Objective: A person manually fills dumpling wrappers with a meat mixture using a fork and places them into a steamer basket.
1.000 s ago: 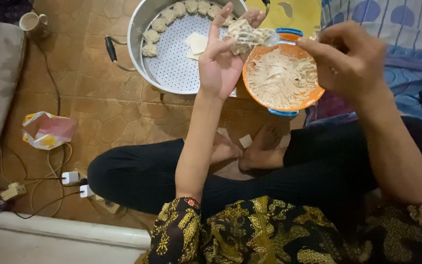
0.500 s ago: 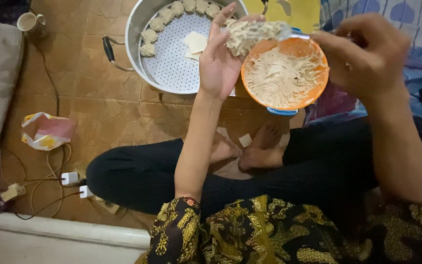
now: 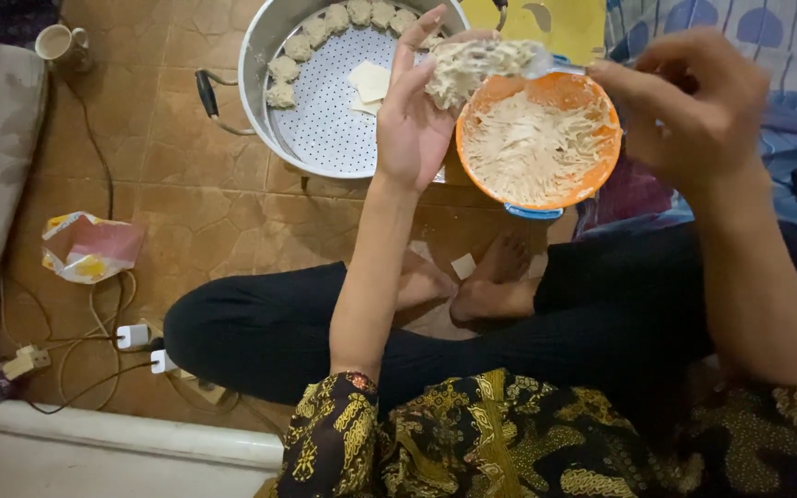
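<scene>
orange bowl: plastic, at 1 o'clock from my seat; full of pale shredded filling; sits on the floor just beside the steamer
left hand: I see it raised at 12 o'clock, palm up, fingers loosely cupped; a clump of filling on a wrapper rests on the fingertips, over the bowl's 10 o'clock rim
right hand: at 2 o'clock, fingers curled and pinching a spoon handle; handle mostly hidden, I can't tell the grip closer; spoon end touches the clump
steamer pot: metal, at 11 o'clock; perforated tray; finished dumplings line its far rim; two flat wrappers lie on the tray
floor: brown tile; cup at 10 o'clock; crumpled packet at 9; power strip and cables at 8
</scene>
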